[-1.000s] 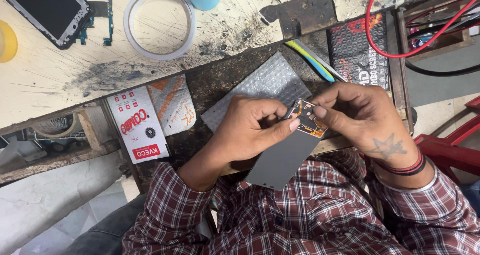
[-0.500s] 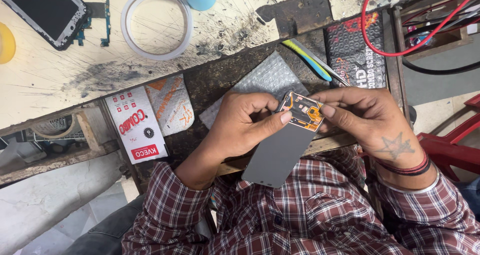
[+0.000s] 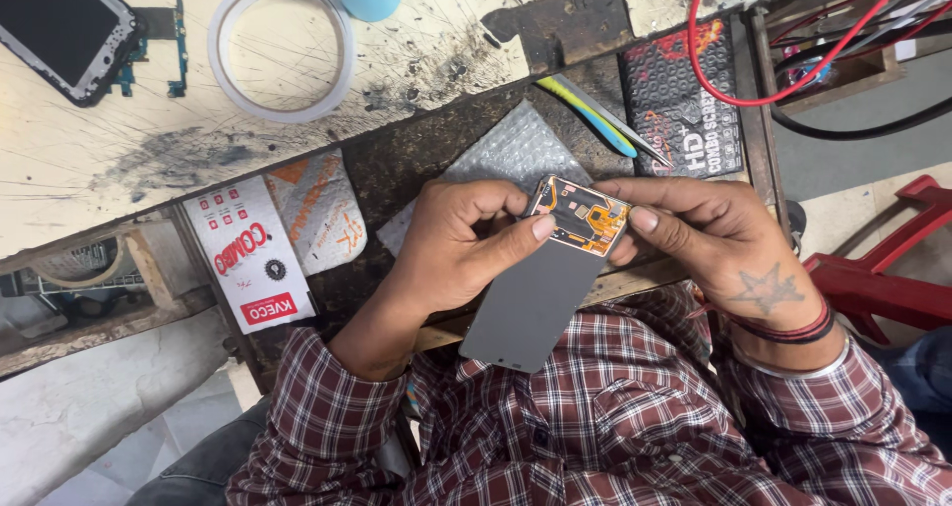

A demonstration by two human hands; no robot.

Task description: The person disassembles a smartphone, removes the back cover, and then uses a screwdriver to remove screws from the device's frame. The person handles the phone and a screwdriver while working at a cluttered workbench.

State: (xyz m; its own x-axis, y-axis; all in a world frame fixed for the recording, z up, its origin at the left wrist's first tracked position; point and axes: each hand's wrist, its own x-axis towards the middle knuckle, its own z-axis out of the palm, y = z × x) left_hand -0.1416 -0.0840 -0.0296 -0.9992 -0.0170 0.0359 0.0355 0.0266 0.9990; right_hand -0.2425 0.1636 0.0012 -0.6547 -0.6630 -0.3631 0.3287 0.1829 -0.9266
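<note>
A grey phone screen panel (image 3: pixel 531 303) with an orange flex circuit at its top end is held between both hands over my lap, its back facing up. My left hand (image 3: pixel 456 243) pinches the panel's top left edge, thumb pressed beside the flex circuit. My right hand (image 3: pixel 709 238) grips the top right corner with thumb and fingers. The panel tilts down towards my checked shirt.
A sheet of bubble wrap (image 3: pixel 511 154) lies under the hands. On the bench are a tape ring (image 3: pixel 283 45), a black phone (image 3: pixel 59 30), blue and yellow pry tools (image 3: pixel 595 119), a black screen box (image 3: pixel 684 100), white packaging (image 3: pixel 248 253) and red wire (image 3: pixel 754 60). A red stool (image 3: pixel 883 288) stands at right.
The panel and both hands have shifted slightly up and left towards the bench edge. The grip on the panel's top end is unchanged.
</note>
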